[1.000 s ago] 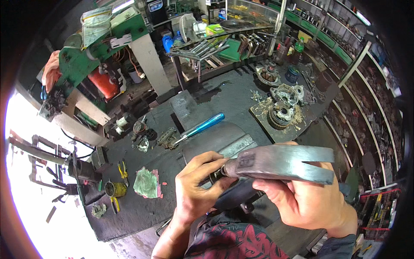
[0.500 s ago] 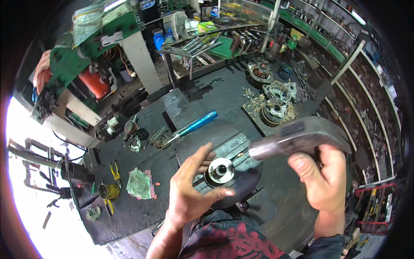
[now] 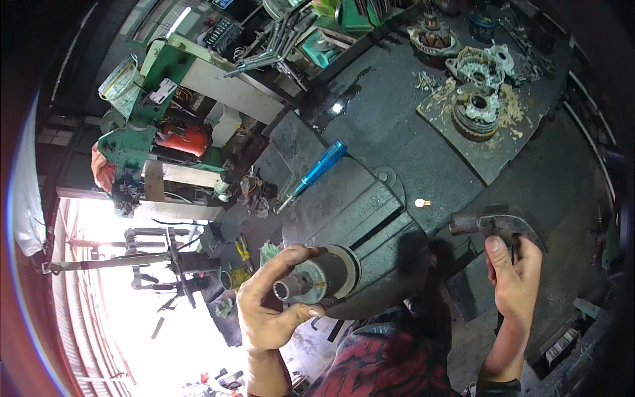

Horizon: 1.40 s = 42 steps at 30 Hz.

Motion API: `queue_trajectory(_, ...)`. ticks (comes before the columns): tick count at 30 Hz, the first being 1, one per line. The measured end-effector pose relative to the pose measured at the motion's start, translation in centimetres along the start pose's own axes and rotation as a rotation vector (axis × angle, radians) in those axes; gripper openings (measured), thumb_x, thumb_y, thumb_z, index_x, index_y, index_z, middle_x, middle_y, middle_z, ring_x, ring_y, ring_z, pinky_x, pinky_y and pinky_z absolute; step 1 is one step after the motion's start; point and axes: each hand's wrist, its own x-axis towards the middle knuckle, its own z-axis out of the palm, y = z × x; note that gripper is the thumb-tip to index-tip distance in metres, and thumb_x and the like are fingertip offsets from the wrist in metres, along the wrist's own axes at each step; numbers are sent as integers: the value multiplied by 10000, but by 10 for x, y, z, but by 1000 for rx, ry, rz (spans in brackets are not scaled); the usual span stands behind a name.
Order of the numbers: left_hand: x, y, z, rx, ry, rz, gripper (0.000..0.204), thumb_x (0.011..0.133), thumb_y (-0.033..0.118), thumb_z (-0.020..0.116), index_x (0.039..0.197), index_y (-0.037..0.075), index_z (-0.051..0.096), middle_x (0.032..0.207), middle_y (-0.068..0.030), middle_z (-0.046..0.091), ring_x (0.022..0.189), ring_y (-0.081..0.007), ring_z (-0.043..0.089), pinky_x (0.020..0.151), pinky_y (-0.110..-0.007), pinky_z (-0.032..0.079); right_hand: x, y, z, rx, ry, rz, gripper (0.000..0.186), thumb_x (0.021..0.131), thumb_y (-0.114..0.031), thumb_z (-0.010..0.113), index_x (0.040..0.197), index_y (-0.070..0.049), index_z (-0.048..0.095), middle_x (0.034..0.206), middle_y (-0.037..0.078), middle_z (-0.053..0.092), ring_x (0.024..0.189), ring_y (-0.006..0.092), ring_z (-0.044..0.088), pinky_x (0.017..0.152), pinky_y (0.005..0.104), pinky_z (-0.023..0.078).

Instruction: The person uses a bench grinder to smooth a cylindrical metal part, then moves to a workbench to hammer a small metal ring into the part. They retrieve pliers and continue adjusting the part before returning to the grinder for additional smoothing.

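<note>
My left hand (image 3: pixel 264 311) is closed around a grey metal cylinder (image 3: pixel 316 276), thumb on one side and fingers on the other. A narrower hollow tip sticks out of the cylinder, and a pale ring surrounds its far end. Part of the cylinder is hidden by my fingers. Beneath and beyond it is a grooved metal block (image 3: pixel 370 228) on the bench. Off to the right, my right hand (image 3: pixel 512 278) grips a hammer (image 3: pixel 496 225) close to its head, apart from the cylinder. A small brass-coloured piece (image 3: pixel 422 202) lies between the block and the hammer.
A blue-handled screwdriver (image 3: pixel 321 167) lies just beyond the block. Greasy metal housings (image 3: pixel 477 109) sit on a board at the far right. Yellow-handled pliers (image 3: pixel 243 249) are at the left, and a green machine frame (image 3: pixel 169 79) stands at the far left.
My left hand has closed on the cylinder, which now leans with its tip toward me. The hammer has drawn away to the right and lower. The whole view has turned.
</note>
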Motion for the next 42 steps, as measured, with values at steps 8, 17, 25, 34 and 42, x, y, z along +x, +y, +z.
queue_trajectory(8,-4,-1,5,-88,59,-38,868,640,277,999,1318,-98,608,1286,-273,670,1235,-379,655,1055,-466,519,10,20,-13,91,-38,82,237,981,-254,761,993,-27,695,713,-81,541,581,5,406,514,199,307)
queue_trajectory(17,-5,-8,11,-170,180,141,618,718,286,961,1152,-78,713,1257,-288,677,1182,-385,676,1028,-461,527,8,-19,-8,-174,-85,6,239,986,-182,728,1087,33,705,925,35,691,851,116,600,799,278,484)
queue_trajectory(25,-7,-14,12,-118,213,131,482,729,221,920,1095,-44,751,1219,-209,711,1176,-309,675,1017,-394,514,-26,-116,36,-278,-308,-309,245,934,-106,749,1121,48,707,1064,122,717,921,174,680,815,294,532)
queue_trajectory(34,-1,-18,7,-112,144,270,461,751,34,875,1193,33,743,1260,-163,715,1185,-292,685,1009,-375,530,-39,-178,104,-748,-639,-944,287,916,-192,794,1108,9,722,1095,157,693,946,258,681,787,346,541)
queue_trajectory(42,-2,-17,6,-100,176,284,427,749,65,889,1152,46,747,1227,-141,727,1160,-298,698,996,-392,540,-54,-190,129,-1113,-652,-1036,282,899,-204,799,1118,-42,730,1059,150,716,844,340,715,748,381,568)
